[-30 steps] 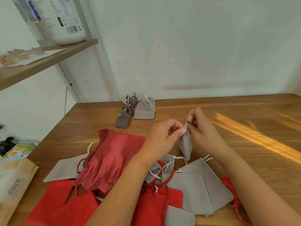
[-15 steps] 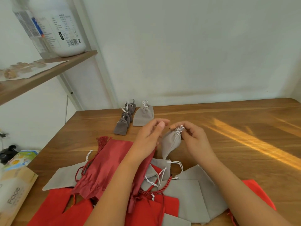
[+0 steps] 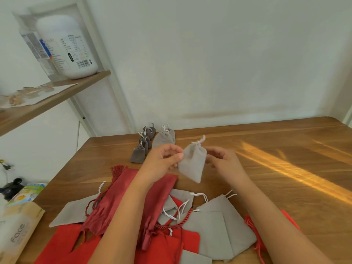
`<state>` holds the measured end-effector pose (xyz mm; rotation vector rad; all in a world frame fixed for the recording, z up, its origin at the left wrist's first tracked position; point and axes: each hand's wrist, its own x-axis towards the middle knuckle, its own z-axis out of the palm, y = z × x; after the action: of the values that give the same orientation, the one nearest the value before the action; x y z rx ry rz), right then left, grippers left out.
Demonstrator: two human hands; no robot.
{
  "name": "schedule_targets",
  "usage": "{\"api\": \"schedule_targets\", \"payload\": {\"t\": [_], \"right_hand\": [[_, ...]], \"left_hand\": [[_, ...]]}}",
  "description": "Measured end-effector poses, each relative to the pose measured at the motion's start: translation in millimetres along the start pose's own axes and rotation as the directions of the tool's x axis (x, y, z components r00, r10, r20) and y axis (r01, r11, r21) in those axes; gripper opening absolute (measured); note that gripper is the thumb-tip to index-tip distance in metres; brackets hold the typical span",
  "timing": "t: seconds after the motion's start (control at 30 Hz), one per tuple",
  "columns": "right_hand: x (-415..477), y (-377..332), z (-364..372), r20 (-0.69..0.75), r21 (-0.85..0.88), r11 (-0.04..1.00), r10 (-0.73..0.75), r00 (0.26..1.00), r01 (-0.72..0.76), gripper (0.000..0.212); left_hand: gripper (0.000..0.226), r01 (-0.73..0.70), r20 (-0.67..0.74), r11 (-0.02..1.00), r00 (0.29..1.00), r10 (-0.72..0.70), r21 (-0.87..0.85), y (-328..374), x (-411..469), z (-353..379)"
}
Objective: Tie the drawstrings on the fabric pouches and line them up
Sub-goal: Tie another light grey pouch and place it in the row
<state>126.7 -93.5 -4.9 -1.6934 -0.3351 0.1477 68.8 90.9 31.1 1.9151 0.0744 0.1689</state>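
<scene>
The person holds one small grey pouch (image 3: pixel 192 164) in the air above the table (image 3: pixel 276 168), between both hands and a little in front of the tied pouches (image 3: pixel 144 147) that stand in a line near the wall. The left hand (image 3: pixel 162 162) pinches the left edge of the pouch between thumb and finger. The right hand (image 3: pixel 224 164) is just at the right edge with curled fingers, but the cloth hides the contact, so I cannot tell if it really grips. The neck is gathered and the white drawstring (image 3: pixel 200 140) stands up free from it, so the tying of this one looks finished. I think it is held by the sides to keep the neck on top while it goes to the line. The pile of pouches (image 3: pixel 215 231), red and grey, lies flat near the person with loose strings, so much work remains. One second ago both hands pinched the string at the neck, and the pouch hung down low over the pile. Half a second ago only the right hand held the neck and the left was loose beside it. Now nobody holds the string, the left hand has taken the side, and the pouch is higher and nearer to the line.
</scene>
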Motion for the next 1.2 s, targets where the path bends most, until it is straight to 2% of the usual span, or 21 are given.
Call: {"api": "schedule_targets", "payload": {"t": [0.07, 0.13, 0.23, 0.33, 0.43, 0.67, 0.9, 0.97, 1.07, 1.13, 1.2], "right_hand": [[3.0, 8.5, -0.6, -0.029, -0.252, 0.966, 0.044, 0.999, -0.05, 0.024], [4.1, 16.4, -0.3, -0.03, -0.481, 0.876, 0.023, 0.999, -0.035, 0.023], [5.2, 26.1, 3.5, 0.02, -0.65, 0.759, -0.047, 0.999, 0.048, 0.023], [4.9, 28.8, 5.2, 0.06, -0.686, 0.721, -0.074, 0.995, 0.095, 0.026], [4.7, 28.4, 4.3, 0.079, -0.701, 0.703, -0.093, 0.993, 0.122, 0.027], [6.2, 28.7, 3.9, 0.083, -0.713, 0.689, -0.101, 0.991, 0.129, 0.027], [5.4, 27.3, 3.4, 0.085, -0.715, 0.687, -0.097, 0.992, 0.128, 0.028], [5.7, 25.0, 2.4, 0.098, -0.713, 0.691, -0.068, 0.993, 0.118, 0.028], [4.1, 16.3, -2.6, 0.161, -0.721, 0.685, 0.024, 0.987, 0.101, 0.031], [0.6, 6.8, -9.0, 0.219, -0.698, 0.71, 0.091, 0.971, 0.091, 0.031], [-2.7, -2.3, -18.4, 0.3, -0.635, 0.769, 0.156, 0.941, 0.075, 0.03]], "left_hand": [[0.007, 0.01, -0.121, 0.999, 0.993, -0.006, 0.031, 0.4, 5.2, -9.7], [0.01, 0.035, -0.222, 0.998, 0.975, -0.024, 0.045, -1.0, 13.0, -19.1], [0.002, 0.125, -0.336, 0.989, 0.937, -0.094, 0.074, -8.8, 31.1, -35.9], [0.008, 0.234, -0.406, 0.964, 0.899, -0.165, 0.125, -26.3, 50.2, -49.2], [0.007, 0.281, -0.431, 0.948, 0.881, -0.194, 0.147, -39.7, 63.0, -53.6], [0.009, 0.265, -0.402, 0.917, 0.906, -0.131, 0.298, -47.4, 74.8, -48.9], [0.02, 0.295, -0.386, 0.771, 0.92, -0.07, 0.564, -55.4, 73.1, -45.5], [0.015, 0.316, -0.408, 0.739, 0.911, -0.06, 0.595, -51.8, 70.4, -45.8], [0.012, 0.285, -0.433, 0.754, 0.901, -0.001, 0.591, -38.6, 61.4, -41.5], [0.01, 0.174, -0.349, 0.791, 0.936, 0.052, 0.586, -23.8, 46.7, -32.2], [0.01, 0.057, -0.154, 0.834, 0.988, 0.034, 0.549, -9.7, 25.9, -20.5]]}}
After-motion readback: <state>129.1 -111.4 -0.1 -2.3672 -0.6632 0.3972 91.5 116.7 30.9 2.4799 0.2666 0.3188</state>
